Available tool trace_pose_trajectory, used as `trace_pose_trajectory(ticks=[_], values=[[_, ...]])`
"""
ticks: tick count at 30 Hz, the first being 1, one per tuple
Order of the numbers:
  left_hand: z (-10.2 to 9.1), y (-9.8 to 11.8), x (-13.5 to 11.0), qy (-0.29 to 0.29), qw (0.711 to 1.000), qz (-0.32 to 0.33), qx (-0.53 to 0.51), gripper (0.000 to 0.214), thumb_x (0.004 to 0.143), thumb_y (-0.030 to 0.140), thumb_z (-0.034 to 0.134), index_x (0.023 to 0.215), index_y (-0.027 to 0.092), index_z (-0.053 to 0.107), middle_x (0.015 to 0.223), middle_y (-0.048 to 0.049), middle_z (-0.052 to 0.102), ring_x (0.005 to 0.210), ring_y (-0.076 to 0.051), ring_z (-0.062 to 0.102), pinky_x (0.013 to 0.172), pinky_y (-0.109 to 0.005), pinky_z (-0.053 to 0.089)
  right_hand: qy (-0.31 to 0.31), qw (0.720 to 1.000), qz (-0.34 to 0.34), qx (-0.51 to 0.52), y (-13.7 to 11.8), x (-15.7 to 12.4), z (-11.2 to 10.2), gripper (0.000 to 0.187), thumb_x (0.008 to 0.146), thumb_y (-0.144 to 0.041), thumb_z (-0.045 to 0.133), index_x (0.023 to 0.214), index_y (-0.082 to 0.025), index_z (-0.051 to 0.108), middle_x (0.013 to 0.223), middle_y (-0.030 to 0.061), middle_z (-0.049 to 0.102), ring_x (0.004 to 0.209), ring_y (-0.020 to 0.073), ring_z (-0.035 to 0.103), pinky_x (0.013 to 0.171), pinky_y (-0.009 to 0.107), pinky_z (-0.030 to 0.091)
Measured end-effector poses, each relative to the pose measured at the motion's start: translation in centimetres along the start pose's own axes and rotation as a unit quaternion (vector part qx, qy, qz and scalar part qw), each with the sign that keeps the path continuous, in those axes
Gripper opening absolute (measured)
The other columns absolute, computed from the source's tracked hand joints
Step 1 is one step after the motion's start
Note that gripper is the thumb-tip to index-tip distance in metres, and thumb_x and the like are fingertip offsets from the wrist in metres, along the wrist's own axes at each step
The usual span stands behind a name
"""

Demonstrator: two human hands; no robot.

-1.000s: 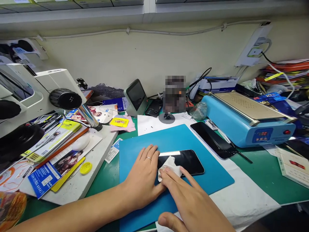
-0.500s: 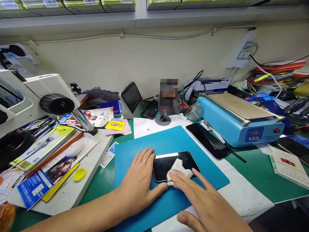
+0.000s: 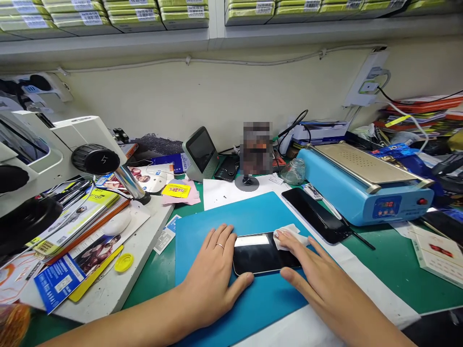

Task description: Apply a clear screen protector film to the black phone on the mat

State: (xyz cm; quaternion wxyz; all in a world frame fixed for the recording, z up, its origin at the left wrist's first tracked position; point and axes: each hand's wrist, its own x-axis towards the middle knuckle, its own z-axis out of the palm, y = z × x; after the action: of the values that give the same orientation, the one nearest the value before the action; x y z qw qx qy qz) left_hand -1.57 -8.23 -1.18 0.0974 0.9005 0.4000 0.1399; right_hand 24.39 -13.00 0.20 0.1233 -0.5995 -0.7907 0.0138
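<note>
A phone point(image 3: 253, 258) with a dark, shiny screen lies face up on the blue mat point(image 3: 202, 224). My left hand point(image 3: 210, 272) rests flat at the phone's left end, fingers stretched out, thumb along its lower left corner. Under the fingertips of my right hand point(image 3: 314, 274), a crumpled white tissue point(image 3: 294, 233) is pressed onto the upper right part of the screen. The right thumb sits at the phone's lower edge, apart from the tissue.
Right of the mat lies a second dark phone point(image 3: 314, 214), beside a blue heating plate machine point(image 3: 347, 190). A microscope point(image 3: 94, 159) stands at left on a white base point(image 3: 133, 250). Behind are a small screen device point(image 3: 200, 152) and a glass jar point(image 3: 293, 172).
My right hand has slid the tissue from the screen's lower middle up to its upper right, with the thumb moving in nearer the phone. The left hand stays at the left end.
</note>
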Motion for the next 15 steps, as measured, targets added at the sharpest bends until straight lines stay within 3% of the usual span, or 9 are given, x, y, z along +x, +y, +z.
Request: trace_pose_trajectory(ticks=[5, 10, 15], values=[[0.1, 0.0, 0.0, 0.017, 1.000, 0.003, -0.009, 0.061, 0.099, 0.052, 0.055, 0.142, 0.010, 0.043, 0.154, -0.0220, 0.043, 0.146, -0.039, 0.035, 0.119, -0.061, 0.032, 0.046, 0.999, 0.003, -0.007, -1.5, 0.8, 0.5, 0.056, 0.102, -0.053, 0.040, 0.143, -0.018, 0.054, 0.143, 0.0088, 0.060, 0.133, 0.0307, 0.056, 0.109, 0.052, 0.048], [0.0, 0.0, 0.1, 0.020, 1.000, 0.011, -0.003, 0.064, 0.098, 0.050, 0.056, 0.142, 0.006, 0.043, 0.153, -0.0248, 0.044, 0.145, -0.040, 0.037, 0.118, -0.062, 0.033, 0.116, 0.992, -0.030, -0.040, -3.9, 0.0, 2.1, 0.061, 0.101, -0.055, 0.043, 0.137, -0.008, 0.058, 0.139, 0.0168, 0.062, 0.125, 0.0331, 0.062, 0.100, 0.049, 0.056], [0.2, -0.1, 0.2, 0.021, 1.000, 0.015, 0.001, 0.062, 0.097, 0.044, 0.058, 0.141, 0.004, 0.043, 0.152, -0.0260, 0.044, 0.145, -0.041, 0.036, 0.117, -0.063, 0.034, 0.067, 0.993, -0.089, -0.031, -7.6, 1.9, 1.7, 0.066, 0.100, -0.056, 0.044, 0.136, -0.004, 0.061, 0.140, 0.0179, 0.060, 0.126, 0.0337, 0.061, 0.098, 0.046, 0.058]])
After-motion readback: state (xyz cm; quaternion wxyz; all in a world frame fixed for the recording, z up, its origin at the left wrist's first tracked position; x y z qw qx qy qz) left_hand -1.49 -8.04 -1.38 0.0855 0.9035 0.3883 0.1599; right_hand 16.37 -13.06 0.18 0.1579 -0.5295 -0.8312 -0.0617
